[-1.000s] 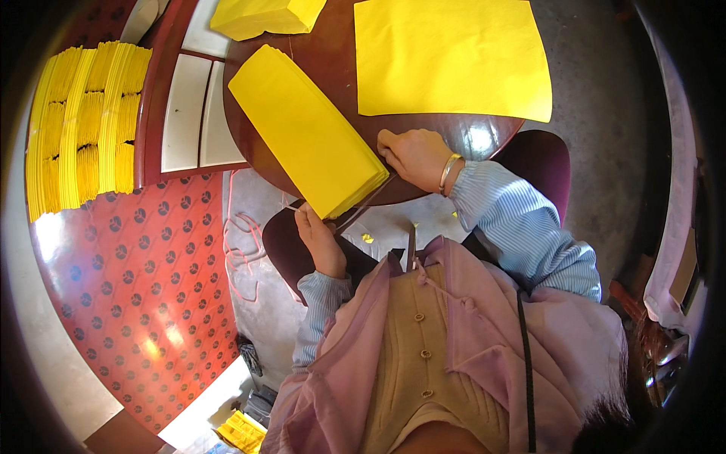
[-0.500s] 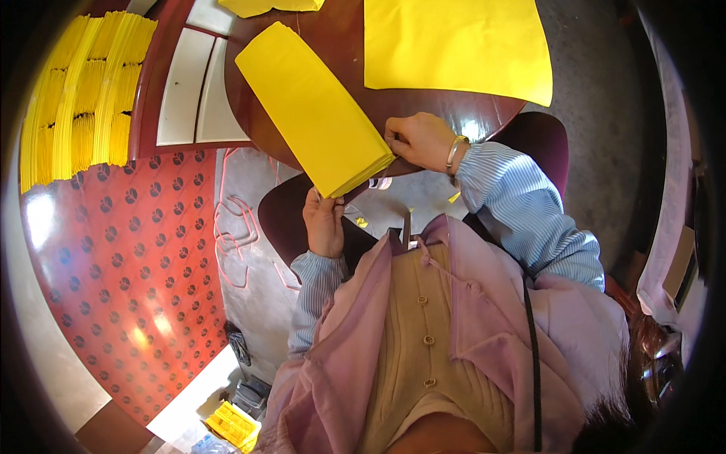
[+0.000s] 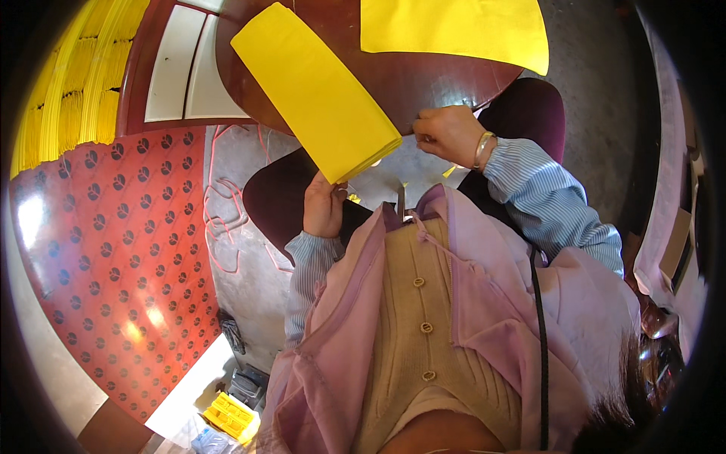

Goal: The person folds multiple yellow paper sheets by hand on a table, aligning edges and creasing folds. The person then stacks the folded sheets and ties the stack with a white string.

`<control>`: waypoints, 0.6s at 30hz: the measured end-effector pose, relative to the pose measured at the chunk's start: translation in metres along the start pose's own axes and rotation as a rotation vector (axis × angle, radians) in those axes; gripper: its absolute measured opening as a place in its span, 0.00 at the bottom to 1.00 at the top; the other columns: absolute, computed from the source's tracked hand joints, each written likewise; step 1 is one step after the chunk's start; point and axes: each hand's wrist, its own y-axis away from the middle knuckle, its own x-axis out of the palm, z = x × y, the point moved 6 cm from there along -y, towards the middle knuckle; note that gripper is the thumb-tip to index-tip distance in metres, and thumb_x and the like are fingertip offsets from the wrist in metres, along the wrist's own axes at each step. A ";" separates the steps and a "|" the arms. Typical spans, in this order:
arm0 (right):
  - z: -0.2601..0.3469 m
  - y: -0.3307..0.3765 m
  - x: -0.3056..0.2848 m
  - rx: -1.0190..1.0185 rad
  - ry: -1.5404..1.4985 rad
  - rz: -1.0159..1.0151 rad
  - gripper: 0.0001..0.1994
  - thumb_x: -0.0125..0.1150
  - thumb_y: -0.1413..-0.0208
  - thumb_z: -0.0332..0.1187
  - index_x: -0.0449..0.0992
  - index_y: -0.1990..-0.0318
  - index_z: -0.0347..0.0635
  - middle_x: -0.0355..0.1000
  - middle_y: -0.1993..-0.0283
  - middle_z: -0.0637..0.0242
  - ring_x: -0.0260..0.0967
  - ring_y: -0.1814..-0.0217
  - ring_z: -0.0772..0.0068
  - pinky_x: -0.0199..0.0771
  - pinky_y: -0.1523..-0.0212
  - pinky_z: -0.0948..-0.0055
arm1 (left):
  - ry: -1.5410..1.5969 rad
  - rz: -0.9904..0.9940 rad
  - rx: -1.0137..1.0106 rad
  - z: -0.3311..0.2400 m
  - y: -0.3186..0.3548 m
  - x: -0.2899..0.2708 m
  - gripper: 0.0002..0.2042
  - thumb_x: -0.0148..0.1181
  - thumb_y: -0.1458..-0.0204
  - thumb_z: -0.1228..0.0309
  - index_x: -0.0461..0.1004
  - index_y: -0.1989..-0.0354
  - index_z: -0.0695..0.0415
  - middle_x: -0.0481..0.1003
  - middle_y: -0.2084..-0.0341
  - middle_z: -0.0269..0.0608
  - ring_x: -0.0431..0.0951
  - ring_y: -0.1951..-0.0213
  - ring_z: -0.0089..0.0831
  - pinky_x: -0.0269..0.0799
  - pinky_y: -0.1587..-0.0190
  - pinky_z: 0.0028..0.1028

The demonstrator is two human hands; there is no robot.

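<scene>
A long, flat stack of folded yellow fabric (image 3: 318,98) lies slantwise on the dark red round table (image 3: 423,79), its near end jutting past the edge toward me. My left hand (image 3: 324,208) grips the near left corner of this stack, the thumb on it and the other fingers partly hidden. To the right of the stack, apart from it, my right hand (image 3: 452,135) is closed with curled fingers. Whatever those fingers may pinch is too small or hidden to make out. A single flat yellow sheet (image 3: 457,30) lies farther back on the table.
Bundles of folded yellow pieces (image 3: 72,83) stand in rows at the far left. Below them is a red patterned board (image 3: 128,265). Pink cord (image 3: 215,227) lies loosely on the floor. A yellow crate-like object (image 3: 231,416) sits at lower left. My knees are under the table edge.
My right hand has left the stack's near right corner and moved to the right. My left hand still grips the stack. The view has shifted slightly, and a far yellow piece is out of sight.
</scene>
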 end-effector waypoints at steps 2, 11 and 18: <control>0.003 -0.005 0.005 0.022 0.067 0.005 0.06 0.68 0.49 0.36 0.79 0.71 0.47 0.76 0.67 0.65 0.78 0.65 0.55 0.76 0.66 0.58 | 0.063 -0.024 -0.044 0.001 -0.006 0.001 0.10 0.51 0.30 0.68 0.76 0.51 0.59 0.77 0.63 0.32 0.72 0.63 0.19 0.67 0.61 0.22; -0.004 -0.033 -0.003 0.178 -0.108 0.101 0.07 0.69 0.50 0.38 0.79 0.72 0.47 0.79 0.68 0.61 0.79 0.63 0.50 0.78 0.63 0.54 | 0.042 -0.177 0.291 -0.043 -0.044 -0.008 0.19 0.40 0.24 0.60 0.73 0.56 0.62 0.78 0.65 0.37 0.75 0.64 0.23 0.71 0.57 0.22; -0.022 -0.082 -0.012 0.164 -0.108 0.107 0.08 0.69 0.49 0.38 0.79 0.69 0.46 0.80 0.71 0.61 0.79 0.65 0.50 0.75 0.64 0.56 | -0.222 -0.201 0.476 -0.066 -0.049 -0.008 0.20 0.42 0.24 0.58 0.75 0.57 0.61 0.78 0.66 0.36 0.76 0.64 0.21 0.71 0.60 0.22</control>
